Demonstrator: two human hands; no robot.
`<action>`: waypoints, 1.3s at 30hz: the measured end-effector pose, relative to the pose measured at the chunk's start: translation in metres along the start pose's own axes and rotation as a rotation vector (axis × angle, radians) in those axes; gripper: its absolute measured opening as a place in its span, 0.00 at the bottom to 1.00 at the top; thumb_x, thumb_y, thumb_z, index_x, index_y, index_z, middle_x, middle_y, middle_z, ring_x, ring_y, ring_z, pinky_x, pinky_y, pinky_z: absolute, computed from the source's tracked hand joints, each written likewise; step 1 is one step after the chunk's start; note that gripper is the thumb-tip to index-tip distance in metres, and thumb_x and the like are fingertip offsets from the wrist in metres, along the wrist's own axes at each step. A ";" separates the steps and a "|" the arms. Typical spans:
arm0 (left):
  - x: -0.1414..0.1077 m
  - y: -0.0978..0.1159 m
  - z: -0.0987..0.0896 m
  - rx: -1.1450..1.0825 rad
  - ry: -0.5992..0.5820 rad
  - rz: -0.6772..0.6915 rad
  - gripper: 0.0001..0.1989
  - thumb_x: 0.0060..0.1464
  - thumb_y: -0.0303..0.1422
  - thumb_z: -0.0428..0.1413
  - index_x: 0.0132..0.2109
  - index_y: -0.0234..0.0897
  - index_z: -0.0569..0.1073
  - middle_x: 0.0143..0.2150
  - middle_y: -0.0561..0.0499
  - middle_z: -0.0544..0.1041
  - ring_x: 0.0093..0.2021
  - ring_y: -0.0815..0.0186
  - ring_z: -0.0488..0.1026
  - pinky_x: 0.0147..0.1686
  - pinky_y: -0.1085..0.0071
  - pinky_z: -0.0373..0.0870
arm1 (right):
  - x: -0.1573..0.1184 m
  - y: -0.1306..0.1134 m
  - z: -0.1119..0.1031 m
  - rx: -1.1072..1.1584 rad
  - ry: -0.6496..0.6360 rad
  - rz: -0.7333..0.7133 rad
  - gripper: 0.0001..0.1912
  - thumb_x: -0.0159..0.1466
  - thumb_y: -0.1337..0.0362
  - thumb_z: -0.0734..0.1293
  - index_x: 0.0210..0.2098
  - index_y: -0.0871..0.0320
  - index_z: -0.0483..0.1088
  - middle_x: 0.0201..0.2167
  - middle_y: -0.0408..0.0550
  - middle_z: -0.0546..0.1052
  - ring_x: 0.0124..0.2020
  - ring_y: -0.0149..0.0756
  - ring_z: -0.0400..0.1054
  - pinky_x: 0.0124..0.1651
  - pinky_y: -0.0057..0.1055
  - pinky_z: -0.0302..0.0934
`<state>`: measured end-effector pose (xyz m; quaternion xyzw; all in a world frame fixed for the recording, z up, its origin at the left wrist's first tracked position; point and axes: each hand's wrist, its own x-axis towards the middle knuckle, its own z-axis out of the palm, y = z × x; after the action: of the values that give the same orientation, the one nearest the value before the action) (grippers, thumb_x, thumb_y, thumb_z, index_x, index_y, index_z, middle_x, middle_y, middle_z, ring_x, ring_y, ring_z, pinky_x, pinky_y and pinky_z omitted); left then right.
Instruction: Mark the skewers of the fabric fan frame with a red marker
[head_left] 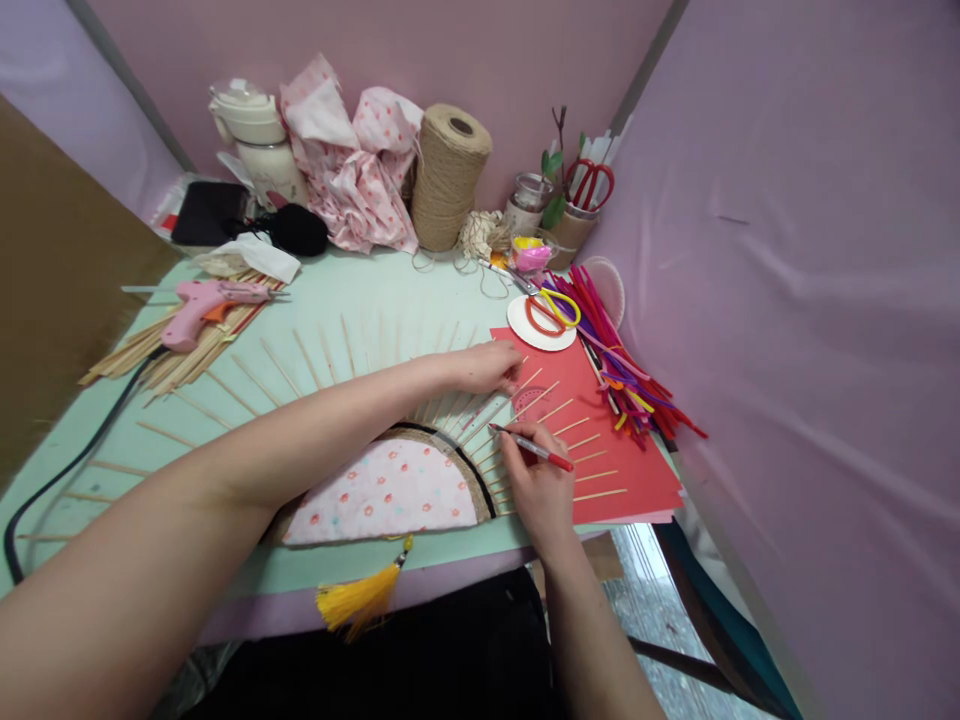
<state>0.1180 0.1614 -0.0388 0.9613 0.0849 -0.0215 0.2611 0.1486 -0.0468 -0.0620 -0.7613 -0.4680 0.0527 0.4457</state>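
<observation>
A half-round fan base (386, 490) covered in white cloth with small red prints lies at the table's near edge. Thin wooden sticks (271, 368) radiate from its curved black-and-twine border. My left arm reaches across it, and my left hand (487, 368) presses down with curled fingers at a clear ruler (484, 412) lying over the right-hand sticks; its fingertips are partly hidden. In my right hand (538, 485) is a red pen (541, 452), its tip pointing left beside the ruler. Red paper (637, 480) lies beneath the sticks there. A yellow tassel (360, 598) hangs off the front edge.
A pink glue gun (202, 308) rests on a stick bundle (187, 365) at left, its cord trailing forward. Scissors (551, 308) lie on a white disc near colourful pipe cleaners (622, 365). Behind stand a bottle (259, 140), crumpled cloth (360, 170) and a twine spool (448, 180).
</observation>
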 end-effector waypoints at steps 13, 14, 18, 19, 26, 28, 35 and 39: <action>0.000 0.000 -0.002 -0.031 0.021 0.002 0.09 0.52 0.34 0.59 0.39 0.34 0.72 0.41 0.46 0.73 0.39 0.64 0.68 0.40 0.71 0.64 | -0.001 0.000 0.000 0.023 0.046 0.006 0.11 0.66 0.55 0.65 0.36 0.55 0.74 0.31 0.46 0.78 0.35 0.39 0.70 0.42 0.36 0.61; -0.001 0.001 -0.002 -0.034 0.024 0.004 0.09 0.52 0.34 0.59 0.38 0.34 0.72 0.41 0.46 0.73 0.40 0.64 0.68 0.40 0.70 0.64 | -0.001 0.000 0.000 0.024 0.050 0.005 0.11 0.66 0.55 0.65 0.36 0.55 0.74 0.31 0.47 0.78 0.35 0.39 0.70 0.42 0.36 0.61; -0.004 0.007 -0.009 -0.063 0.038 0.001 0.07 0.53 0.33 0.58 0.36 0.33 0.71 0.40 0.46 0.74 0.39 0.65 0.69 0.39 0.71 0.64 | -0.001 0.001 0.001 0.020 0.062 0.005 0.11 0.66 0.55 0.65 0.37 0.55 0.74 0.32 0.47 0.78 0.36 0.40 0.70 0.41 0.37 0.61; -0.005 0.008 -0.013 -0.083 0.036 -0.007 0.07 0.53 0.33 0.58 0.37 0.33 0.71 0.40 0.47 0.74 0.39 0.66 0.69 0.38 0.72 0.63 | -0.001 0.002 0.001 0.019 0.063 0.003 0.11 0.66 0.56 0.65 0.37 0.55 0.74 0.32 0.47 0.78 0.36 0.40 0.70 0.42 0.37 0.61; -0.013 -0.001 -0.045 -0.234 0.047 -0.093 0.10 0.53 0.35 0.58 0.41 0.34 0.71 0.33 0.52 0.75 0.32 0.69 0.70 0.33 0.73 0.63 | -0.001 0.001 0.001 0.021 0.057 0.003 0.10 0.65 0.56 0.66 0.35 0.55 0.74 0.31 0.46 0.78 0.34 0.39 0.70 0.42 0.37 0.60; -0.014 -0.006 -0.050 -0.269 0.043 -0.141 0.12 0.52 0.36 0.58 0.42 0.34 0.71 0.32 0.52 0.75 0.30 0.70 0.70 0.33 0.72 0.63 | -0.002 0.001 0.001 0.022 0.054 0.010 0.10 0.65 0.56 0.66 0.35 0.55 0.74 0.31 0.46 0.78 0.34 0.39 0.70 0.42 0.37 0.60; -0.015 -0.011 -0.042 -0.255 0.035 -0.117 0.13 0.52 0.36 0.58 0.43 0.34 0.72 0.34 0.52 0.76 0.32 0.70 0.71 0.33 0.73 0.62 | -0.001 0.002 0.001 0.040 0.033 0.023 0.10 0.65 0.56 0.66 0.36 0.55 0.74 0.31 0.46 0.79 0.35 0.39 0.70 0.43 0.37 0.59; -0.014 -0.008 -0.036 -0.230 0.034 -0.136 0.13 0.50 0.36 0.59 0.42 0.34 0.72 0.35 0.52 0.76 0.34 0.68 0.70 0.34 0.73 0.62 | -0.001 0.003 0.001 0.039 0.034 0.007 0.10 0.65 0.56 0.66 0.36 0.55 0.74 0.31 0.45 0.78 0.35 0.38 0.70 0.42 0.36 0.59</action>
<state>0.1023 0.1847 -0.0102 0.9173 0.1562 -0.0131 0.3661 0.1496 -0.0477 -0.0648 -0.7547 -0.4567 0.0502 0.4684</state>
